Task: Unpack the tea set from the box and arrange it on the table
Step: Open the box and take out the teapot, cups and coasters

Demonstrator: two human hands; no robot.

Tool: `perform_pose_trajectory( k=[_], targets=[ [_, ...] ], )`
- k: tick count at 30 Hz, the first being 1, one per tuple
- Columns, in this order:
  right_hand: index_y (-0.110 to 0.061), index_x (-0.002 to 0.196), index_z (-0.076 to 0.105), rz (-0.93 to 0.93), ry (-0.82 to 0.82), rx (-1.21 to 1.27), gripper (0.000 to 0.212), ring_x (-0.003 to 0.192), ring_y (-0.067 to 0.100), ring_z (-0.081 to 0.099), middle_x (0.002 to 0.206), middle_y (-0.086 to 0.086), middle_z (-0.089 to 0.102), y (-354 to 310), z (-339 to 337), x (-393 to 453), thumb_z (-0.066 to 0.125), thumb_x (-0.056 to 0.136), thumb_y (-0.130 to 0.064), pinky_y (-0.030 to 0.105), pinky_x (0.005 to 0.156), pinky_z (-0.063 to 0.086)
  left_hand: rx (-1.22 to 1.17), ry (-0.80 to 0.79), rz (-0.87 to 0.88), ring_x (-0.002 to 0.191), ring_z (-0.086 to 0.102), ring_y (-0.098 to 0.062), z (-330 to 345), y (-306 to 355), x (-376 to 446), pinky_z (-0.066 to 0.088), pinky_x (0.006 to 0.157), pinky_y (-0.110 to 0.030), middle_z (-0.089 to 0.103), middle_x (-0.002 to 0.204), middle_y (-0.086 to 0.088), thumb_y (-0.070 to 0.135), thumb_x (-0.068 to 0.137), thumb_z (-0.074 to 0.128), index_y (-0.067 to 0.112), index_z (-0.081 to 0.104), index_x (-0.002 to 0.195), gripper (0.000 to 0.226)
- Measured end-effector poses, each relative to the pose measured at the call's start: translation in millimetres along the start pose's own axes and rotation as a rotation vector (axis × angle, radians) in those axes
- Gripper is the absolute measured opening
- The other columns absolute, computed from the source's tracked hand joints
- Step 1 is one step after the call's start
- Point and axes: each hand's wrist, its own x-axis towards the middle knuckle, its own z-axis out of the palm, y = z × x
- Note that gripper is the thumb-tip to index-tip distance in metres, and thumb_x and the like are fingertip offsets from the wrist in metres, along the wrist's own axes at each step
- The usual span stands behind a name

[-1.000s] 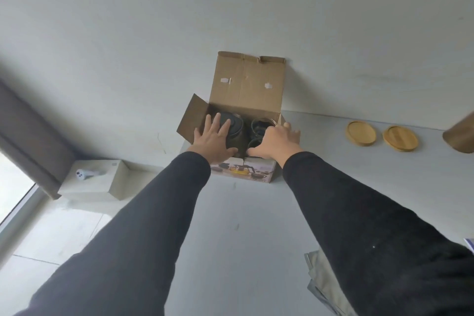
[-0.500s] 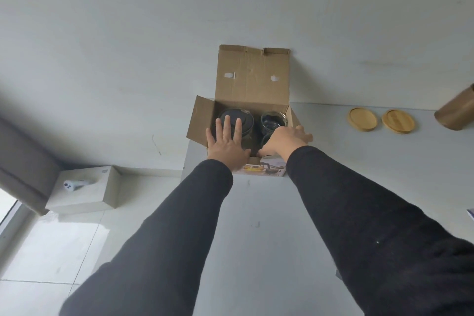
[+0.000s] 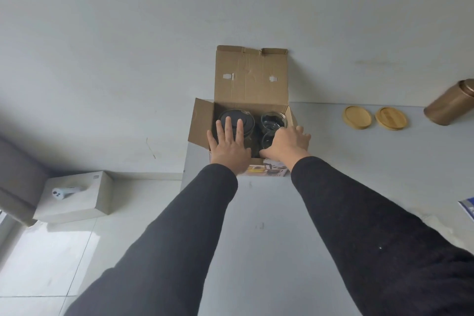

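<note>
Left hand (image 3: 229, 147) lay spread, flat over dark-lidded glass teapot (image 3: 237, 123) in open brown cardboard box (image 3: 250, 90); right hand (image 3: 286, 142) curled at glass cups (image 3: 273, 120), grip unclear. Best lifted straight up, two-handed.

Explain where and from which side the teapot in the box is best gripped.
Likely from straight above, both hands down its round sides: the teapot stands upright, deep in the box, whose walls block sideways reach. Left hand already hovers flat over its dark lid; any handle is hidden.

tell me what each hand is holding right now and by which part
Nothing is clearly held. The left hand lies open, fingers spread over the teapot's dark lid. The right hand reaches into the box by the glass cups; its grip is hidden.
</note>
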Motion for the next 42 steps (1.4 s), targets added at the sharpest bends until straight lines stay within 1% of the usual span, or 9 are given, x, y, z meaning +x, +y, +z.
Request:
perform_pose_trajectory(
  k=[5,11,15,18,21,26,31,37,42],
  targets=[
    [-0.010,0.126,0.050,-0.076,0.139,0.229,0.079,0.112,0.029,0.048,0.123,0.010,0.046,12,-19,-9,0.066,0.068,-0.061,0.037,0.088,0.043,-0.127,0.021,-0.003,0.144,-0.022,-0.032,-6,0,-2,-0.009,0.115,-0.054,-0.017,0.159,-0.010,0.044,0.101,0.015,0.022,-0.009,0.152,0.061],
    [-0.013,0.140,0.038,-0.076,0.177,0.569,0.088,0.116,0.029,0.049,0.127,0.007,0.034,50,-40,-19,0.073,0.067,-0.049,0.032,0.094,0.042,-0.149,0.028,-0.003,0.144,-0.022,-0.031,-14,21,4,-0.004,0.115,-0.057,-0.015,0.159,-0.009,0.043,0.101,0.017,0.019,-0.003,0.153,0.060],
    [-0.015,0.138,0.040,-0.123,0.237,0.608,0.087,0.113,0.027,0.051,0.127,0.006,0.035,66,-40,-21,0.077,0.067,-0.048,0.030,0.093,0.042,-0.104,0.033,-0.019,0.145,-0.021,-0.033,-13,34,4,-0.001,0.116,-0.056,-0.016,0.159,-0.009,0.033,0.101,0.025,0.016,-0.005,0.153,0.062],
    [-0.014,0.131,0.043,-0.158,0.359,0.648,0.085,0.107,0.022,0.052,0.123,0.005,0.039,69,-36,-23,0.080,0.063,-0.050,0.025,0.089,0.043,-0.054,0.068,0.039,0.145,-0.019,-0.031,-16,44,4,0.000,0.116,-0.055,-0.014,0.159,-0.008,0.037,0.101,0.025,0.014,-0.002,0.153,0.063],
    [-0.012,0.129,0.043,-0.165,0.460,0.699,0.087,0.112,0.019,0.048,0.123,0.006,0.043,83,-33,-26,0.084,0.060,-0.046,0.021,0.091,0.039,-0.071,0.127,0.109,0.146,-0.018,-0.030,-22,65,9,0.000,0.117,-0.054,-0.011,0.160,-0.008,0.037,0.101,0.025,0.012,0.001,0.153,0.062],
    [-0.007,0.127,0.045,-0.030,0.564,0.805,0.093,0.112,0.021,0.050,0.122,0.008,0.049,145,-19,-18,0.089,0.053,-0.041,0.020,0.093,0.038,-0.132,0.191,0.233,0.147,-0.015,-0.027,-18,136,14,-0.001,0.118,-0.048,-0.006,0.161,-0.006,0.032,0.099,0.028,0.010,0.006,0.152,0.061],
    [-0.011,0.120,0.046,0.134,0.580,0.909,0.086,0.105,0.015,0.054,0.118,0.002,0.053,230,1,3,0.090,0.052,-0.040,0.015,0.086,0.038,-0.119,0.091,0.306,0.146,-0.017,-0.026,12,218,24,-0.002,0.119,-0.045,-0.010,0.160,-0.007,0.038,0.101,0.025,0.010,-0.001,0.152,0.064],
    [-0.014,0.118,0.046,0.230,0.513,0.949,0.085,0.104,0.017,0.055,0.116,0.002,0.055,335,39,47,0.090,0.050,-0.040,0.021,0.087,0.044,-0.177,-0.156,0.131,0.146,-0.017,-0.031,68,305,49,0.003,0.118,-0.049,-0.014,0.159,-0.012,0.047,0.099,0.031,0.007,-0.006,0.152,0.076],
    [-0.012,0.118,0.046,0.238,0.447,0.955,0.083,0.104,0.016,0.051,0.117,0.001,0.043,389,69,79,0.090,0.051,-0.034,0.011,0.082,0.037,-0.181,-0.272,0.043,0.146,-0.017,-0.031,94,351,61,0.004,0.117,-0.051,-0.018,0.158,-0.014,0.056,0.093,0.041,0.007,-0.008,0.151,0.090]
  ],
)
